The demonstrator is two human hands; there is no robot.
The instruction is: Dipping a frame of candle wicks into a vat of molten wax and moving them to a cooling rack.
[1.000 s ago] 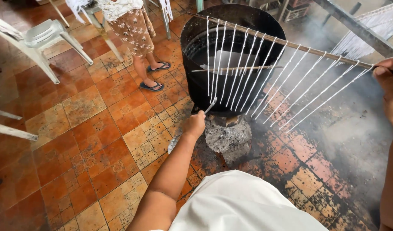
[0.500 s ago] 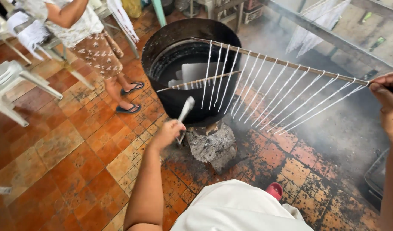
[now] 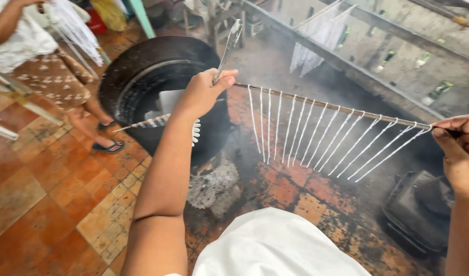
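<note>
A person's left hand (image 3: 203,94) closes its fingers on one end of a thin rod (image 3: 336,108) and a metal ladle (image 3: 230,43); the right hand (image 3: 461,151) pinches the other end. White candles (image 3: 306,135) hang from the rod beside a large black cauldron (image 3: 158,97). A second person (image 3: 45,66) stands nearby on the tiled floor (image 3: 45,204).

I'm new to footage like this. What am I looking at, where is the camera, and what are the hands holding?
There is no machine here; a camera on a person's head looks down at their own bare hands. The left hand and the right hand hold the two ends of a thin rod hung with white strings. The left hand also grips a metal spoon. Below stands a big black pot over ash on a tiled floor. Another person stands at the left.
</note>
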